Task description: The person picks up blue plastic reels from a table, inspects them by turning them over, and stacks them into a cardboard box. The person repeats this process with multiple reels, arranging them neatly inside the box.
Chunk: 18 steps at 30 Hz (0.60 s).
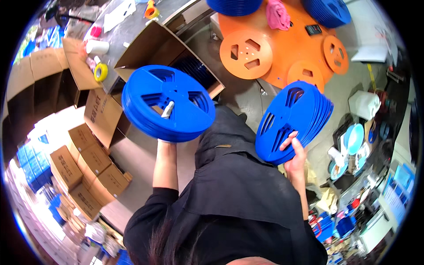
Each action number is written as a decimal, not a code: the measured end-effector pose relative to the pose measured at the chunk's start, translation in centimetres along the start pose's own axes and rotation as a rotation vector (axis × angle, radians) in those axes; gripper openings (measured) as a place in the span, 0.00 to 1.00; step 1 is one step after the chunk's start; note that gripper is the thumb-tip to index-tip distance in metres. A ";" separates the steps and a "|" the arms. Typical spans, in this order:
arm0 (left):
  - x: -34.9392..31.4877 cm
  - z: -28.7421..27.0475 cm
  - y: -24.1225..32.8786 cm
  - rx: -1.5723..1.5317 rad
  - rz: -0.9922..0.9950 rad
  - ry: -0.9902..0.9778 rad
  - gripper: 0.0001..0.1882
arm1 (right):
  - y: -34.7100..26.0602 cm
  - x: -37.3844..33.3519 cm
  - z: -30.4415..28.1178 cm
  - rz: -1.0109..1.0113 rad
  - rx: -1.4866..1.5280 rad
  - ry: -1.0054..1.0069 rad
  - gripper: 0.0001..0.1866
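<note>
A worker's left hand [167, 114], a finger hooked through the hub, lifts a stack of blue reels [168, 102] above an open carton [170, 53] while the right hand [295, 154] grips a tilted second stack [293, 120], which could fan apart and slide

One reel stack [168, 104] is held up at left, another [293, 121] at right; an open carton [172, 53] lies behind the left stack, with cartons [84, 172] stacked on the floor further left.

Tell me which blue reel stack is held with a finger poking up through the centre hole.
The flat blue plastic reel stack over the left hand. The right hand grips its tilted stack by the rim.
</note>
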<state>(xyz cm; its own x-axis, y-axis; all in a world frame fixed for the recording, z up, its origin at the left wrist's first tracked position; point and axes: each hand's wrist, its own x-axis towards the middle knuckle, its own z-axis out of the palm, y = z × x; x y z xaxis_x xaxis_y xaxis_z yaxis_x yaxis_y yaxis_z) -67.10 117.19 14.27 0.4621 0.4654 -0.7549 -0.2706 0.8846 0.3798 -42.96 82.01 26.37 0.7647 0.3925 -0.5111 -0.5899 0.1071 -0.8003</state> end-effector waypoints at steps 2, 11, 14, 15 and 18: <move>0.7 3.3 0.0 0.377 0.484 -0.011 0.18 | 0.5 0.7 1.6 0.042 -0.061 -0.024 0.13; 24.8 -1.5 4.2 -0.059 0.082 -0.006 0.18 | 1.1 3.1 5.5 0.353 -0.134 0.036 0.19; 30.0 -1.3 4.7 -0.116 0.018 -0.007 0.18 | 1.0 4.3 7.8 0.394 -0.134 0.074 0.19; 31.4 -1.1 5.0 -0.128 -0.002 -0.012 0.18 | 1.2 4.7 8.5 0.400 -0.141 0.087 0.19; 34.5 -1.0 5.6 -0.149 -0.061 -0.022 0.17 | 1.0 5.6 10.1 0.431 -0.137 0.148 0.19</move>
<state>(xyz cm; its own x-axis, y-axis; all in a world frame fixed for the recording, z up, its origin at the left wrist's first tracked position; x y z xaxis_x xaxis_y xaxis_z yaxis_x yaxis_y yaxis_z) -53.50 138.21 -10.13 0.4997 0.4132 -0.7613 -0.3632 0.8979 0.2489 -41.93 93.59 25.85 0.4926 0.2392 -0.8367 -0.8295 -0.1619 -0.5346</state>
